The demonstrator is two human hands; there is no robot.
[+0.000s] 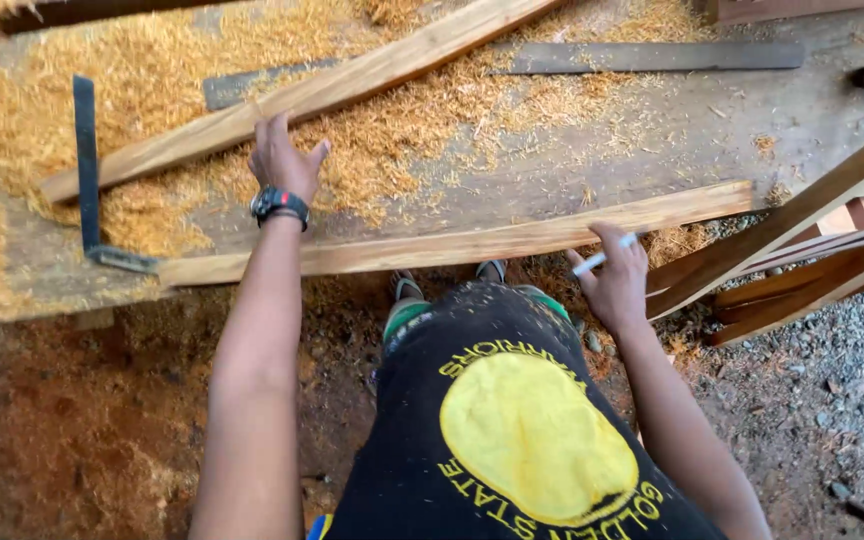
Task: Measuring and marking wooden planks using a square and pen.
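My left hand (285, 160) reaches across the workbench (672, 130), fingers spread, palm down on the sawdust next to a long wooden plank (322, 90) that lies diagonally. A black wristwatch (279, 204) is on that wrist. My right hand (614, 275) holds a thin white pencil (602, 258) and rests against the near edge of a second long wooden strip (472, 240) lying along the bench's front edge.
A dark metal square (87, 165) lies at the left of the bench. Yellow wood shavings (102, 70) cover much of the top. A flat grey bar (652, 56) lies at the back. Several wooden strips (802, 260) lean at the right. Red earth floor below.
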